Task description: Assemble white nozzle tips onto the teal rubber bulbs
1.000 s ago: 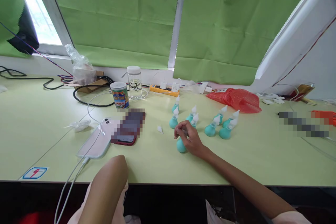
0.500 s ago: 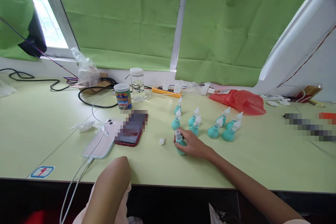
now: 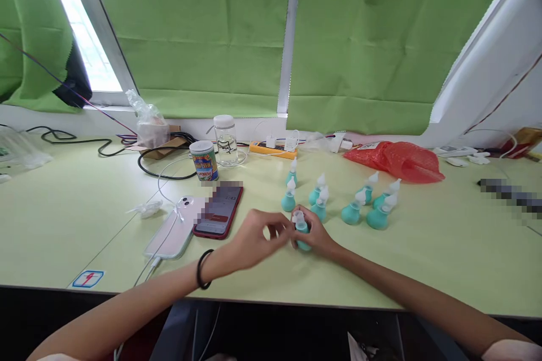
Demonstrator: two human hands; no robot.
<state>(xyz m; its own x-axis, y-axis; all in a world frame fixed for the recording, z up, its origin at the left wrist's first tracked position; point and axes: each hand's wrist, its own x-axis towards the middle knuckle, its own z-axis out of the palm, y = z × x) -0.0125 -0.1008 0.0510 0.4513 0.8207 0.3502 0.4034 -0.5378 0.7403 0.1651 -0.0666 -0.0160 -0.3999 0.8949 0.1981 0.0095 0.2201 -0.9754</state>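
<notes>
My right hand (image 3: 318,237) is wrapped round a teal squeeze-bulb nasal aspirator (image 3: 303,245) with a clear collar, holding it upright at the table. Reaching across from the left, my left hand (image 3: 258,240) is closed in a pinch, its fingertips touching or very close to the bulb's collar. Whatever it may hold is hidden. Behind my hands stand several more teal aspirators with white pointed tips; the closest are one aspirator (image 3: 288,202) at the left and another aspirator (image 3: 319,211) behind my right knuckles. Further right is a bigger-looking aspirator (image 3: 377,218).
Left of my hands lie a red-cased phone (image 3: 220,211) and a pale phone (image 3: 175,228) with a white cable. Behind them are a printed can (image 3: 204,161), a lidded jar (image 3: 226,144) and an orange power strip (image 3: 273,150). A red plastic bag (image 3: 398,162) lies at the back right.
My left hand has come up from the table's front edge to the aspirator in my right hand. The loose white tip seen on the table is no longer visible. The view has shifted slightly.
</notes>
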